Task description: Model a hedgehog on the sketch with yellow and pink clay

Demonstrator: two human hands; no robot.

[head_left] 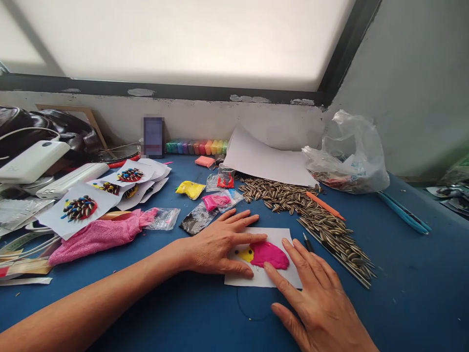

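A small white sheet of paper [238,280] lies on the blue table in front of me. On it is a flattened pink clay shape [271,255], joined at its left to a yellow clay patch [245,255] with black dots. My left hand [223,244] rests over the paper's left part, fingers spread, the index finger reaching to the pink clay's upper edge. From the right, my right hand [311,283] lies with fingers apart, its index fingertip at the clay's lower edge and other fingertips at the paper's right side.
Striped sunflower seeds [330,227] spread to the right, with an orange tool [325,205] among them. Behind my left hand lie yellow clay [190,189] and a pink clay packet [216,201]. Seed-covered cards [78,209] and a pink cloth [98,238] are left; a plastic bag [351,156] stands back right.
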